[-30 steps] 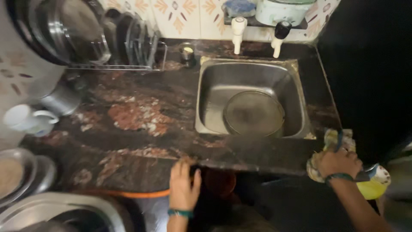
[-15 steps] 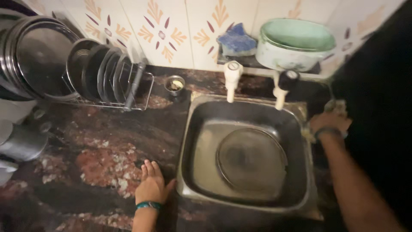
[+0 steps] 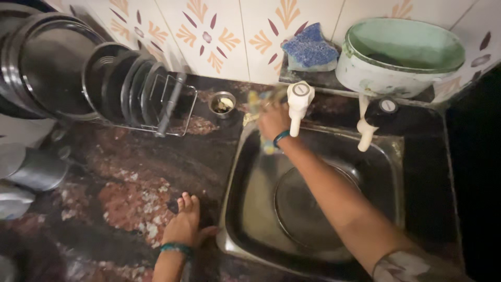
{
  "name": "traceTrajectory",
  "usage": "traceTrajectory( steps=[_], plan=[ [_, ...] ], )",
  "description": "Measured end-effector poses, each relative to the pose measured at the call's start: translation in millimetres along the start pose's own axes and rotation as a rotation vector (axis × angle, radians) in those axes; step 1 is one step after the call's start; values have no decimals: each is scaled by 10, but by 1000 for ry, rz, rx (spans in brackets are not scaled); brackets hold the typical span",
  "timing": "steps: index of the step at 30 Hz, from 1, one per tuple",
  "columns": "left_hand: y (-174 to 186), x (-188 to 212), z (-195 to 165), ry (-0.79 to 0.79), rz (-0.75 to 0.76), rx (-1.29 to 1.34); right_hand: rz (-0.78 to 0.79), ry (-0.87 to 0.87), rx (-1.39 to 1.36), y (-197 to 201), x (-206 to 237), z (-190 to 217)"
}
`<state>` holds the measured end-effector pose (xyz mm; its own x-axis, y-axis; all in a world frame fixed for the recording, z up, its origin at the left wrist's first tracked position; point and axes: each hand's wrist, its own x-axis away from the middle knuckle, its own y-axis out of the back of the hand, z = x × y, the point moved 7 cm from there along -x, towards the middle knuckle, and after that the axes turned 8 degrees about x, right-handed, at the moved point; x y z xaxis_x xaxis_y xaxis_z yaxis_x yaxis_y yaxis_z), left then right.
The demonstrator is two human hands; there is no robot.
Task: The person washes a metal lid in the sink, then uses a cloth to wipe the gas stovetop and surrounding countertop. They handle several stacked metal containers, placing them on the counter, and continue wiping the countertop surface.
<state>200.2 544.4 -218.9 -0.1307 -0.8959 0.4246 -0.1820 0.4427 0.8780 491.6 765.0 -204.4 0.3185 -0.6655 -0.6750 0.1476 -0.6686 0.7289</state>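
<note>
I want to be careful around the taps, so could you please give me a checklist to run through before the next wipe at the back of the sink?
1. Right hand grips the cloth: ok, though blurred.
2. Left hand flat on the counter for support: ok.
3. Water off at the left tap and right tap: ok, no stream visible.
4. Sink basin free of dishes: not ok, a round plate lies in it.
5. Small cup clear of the cloth: cannot tell.
</note>
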Motion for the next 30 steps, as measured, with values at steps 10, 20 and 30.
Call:
traceTrajectory(
  steps=[10, 20, 30],
  plan=[
    [938, 408, -1386, -757, -676, 524, 407, -442, -989, 1721, 1047, 104],
    [1818, 924, -2820, -1100, -635, 695, 208, -568, -771, 3868, 931, -693],
    [2055, 1560, -3869, -1377, -634, 410, -182, -458, -326, 5042, 976, -510]
  ],
)
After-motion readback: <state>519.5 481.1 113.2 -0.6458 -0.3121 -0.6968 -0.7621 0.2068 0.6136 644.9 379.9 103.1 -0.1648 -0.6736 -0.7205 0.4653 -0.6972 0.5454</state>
